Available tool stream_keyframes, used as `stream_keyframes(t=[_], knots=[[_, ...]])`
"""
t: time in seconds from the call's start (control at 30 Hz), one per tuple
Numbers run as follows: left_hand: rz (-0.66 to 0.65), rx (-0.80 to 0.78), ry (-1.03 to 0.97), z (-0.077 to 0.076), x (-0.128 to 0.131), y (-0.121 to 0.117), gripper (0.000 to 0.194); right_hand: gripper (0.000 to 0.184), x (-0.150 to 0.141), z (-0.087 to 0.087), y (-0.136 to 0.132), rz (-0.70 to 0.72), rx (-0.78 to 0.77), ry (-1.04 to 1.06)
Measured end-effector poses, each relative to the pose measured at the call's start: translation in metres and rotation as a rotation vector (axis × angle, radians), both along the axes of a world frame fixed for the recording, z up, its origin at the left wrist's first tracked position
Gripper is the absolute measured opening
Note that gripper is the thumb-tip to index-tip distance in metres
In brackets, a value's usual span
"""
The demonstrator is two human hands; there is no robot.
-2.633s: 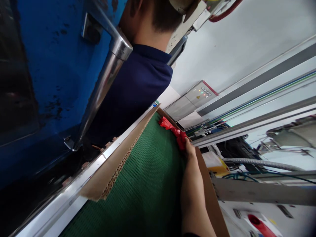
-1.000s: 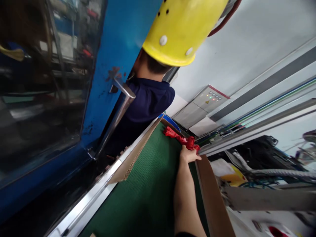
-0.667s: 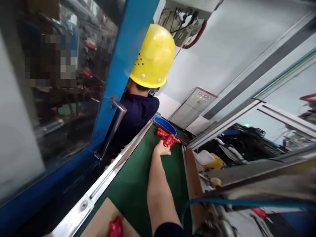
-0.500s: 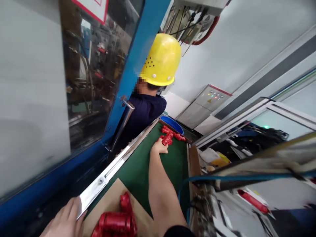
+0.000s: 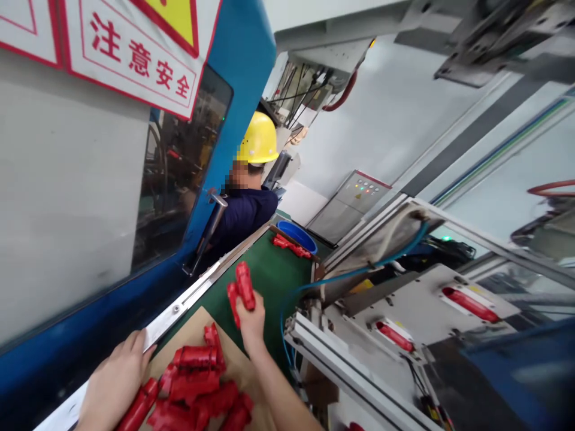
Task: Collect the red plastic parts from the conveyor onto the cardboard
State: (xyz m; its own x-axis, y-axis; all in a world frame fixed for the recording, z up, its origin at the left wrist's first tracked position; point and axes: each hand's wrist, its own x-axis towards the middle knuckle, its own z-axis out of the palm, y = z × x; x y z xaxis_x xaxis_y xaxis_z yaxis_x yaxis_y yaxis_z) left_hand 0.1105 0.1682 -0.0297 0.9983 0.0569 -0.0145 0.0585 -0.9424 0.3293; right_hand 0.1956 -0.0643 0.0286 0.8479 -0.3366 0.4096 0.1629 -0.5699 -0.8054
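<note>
My right hand (image 5: pixel 251 320) is closed around red molded parts (image 5: pixel 245 286), at least two, held above the green conveyor belt (image 5: pixel 278 269). At the lower left, my left hand (image 5: pixel 114 377) is wrapped over the metal side rail (image 5: pixel 166 317), its thumb on the belt side. Close beside its wrist lies a red cylindrical part (image 5: pixel 140 402). Several more red parts (image 5: pixel 193 383) are heaped on a sheet of brown cardboard (image 5: pixel 197 329) on the belt. My palm hides part of what the right hand grips.
More red parts (image 5: pixel 290 244) lie at the belt's far end by a blue basin (image 5: pixel 299 236). A person in a yellow helmet (image 5: pixel 258 137) stands beyond the blue machine door (image 5: pixel 242 78). To the right are an aluminium frame (image 5: pixel 350 371) and a blue hose (image 5: pixel 332 281).
My right hand has come back from the far end of the belt with red parts in it. My left hand stays on the rail. The view has shifted, showing more of the heap.
</note>
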Motion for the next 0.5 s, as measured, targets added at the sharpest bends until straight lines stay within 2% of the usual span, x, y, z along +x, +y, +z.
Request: stream_keyframes(t=[0.1,0.2,0.27,0.37,0.43,0.5], knots=[[-0.006,-0.041,-0.001,-0.013,0.003,0.003,0.045,0.021,-0.053,-0.013,-0.024,0.070,-0.096,0.047],[-0.005,-0.087,0.020,-0.030,0.010,0.008,0.046,0.023,-0.080,-0.025,-0.038,0.117,-0.155,0.113],[0.002,-0.114,0.039,-0.041,0.015,0.011,0.047,0.031,-0.085,-0.029,-0.042,0.189,-0.186,0.163],[0.023,-0.142,0.059,-0.050,0.019,0.012,0.049,0.039,-0.084,-0.032,-0.043,0.369,-0.224,0.235],[0.037,-0.158,0.058,-0.050,0.017,0.011,0.048,0.042,-0.081,-0.034,-0.043,0.503,-0.234,0.278],[0.032,-0.177,0.041,-0.046,0.012,0.010,0.047,0.036,-0.078,-0.036,-0.044,0.579,-0.224,0.294]])
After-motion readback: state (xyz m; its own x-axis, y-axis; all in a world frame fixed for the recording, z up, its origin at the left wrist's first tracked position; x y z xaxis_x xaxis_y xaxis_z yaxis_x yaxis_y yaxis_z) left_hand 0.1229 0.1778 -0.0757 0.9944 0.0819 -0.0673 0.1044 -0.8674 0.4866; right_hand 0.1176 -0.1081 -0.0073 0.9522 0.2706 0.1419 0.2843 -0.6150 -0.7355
